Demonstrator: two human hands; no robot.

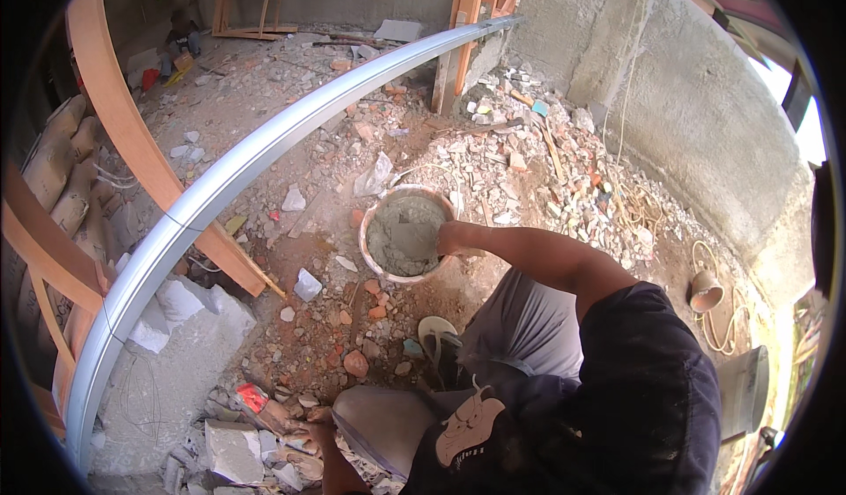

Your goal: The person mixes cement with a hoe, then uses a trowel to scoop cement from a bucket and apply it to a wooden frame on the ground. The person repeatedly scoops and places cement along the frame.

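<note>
Rubble surrounds the bucket of mortar ahead, where the trowel points leftward from my nearer right hand, clenched on it, while whether my left hand, low down, grasps anything I cannot tell.

Rough grey walls border a rubble-strewn floor, with daylight at right.

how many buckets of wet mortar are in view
1: the mortar bucket, amid rubble near the picture's middle, the right hand at its right rim. Others could be hidden behind the metal beam.
</note>
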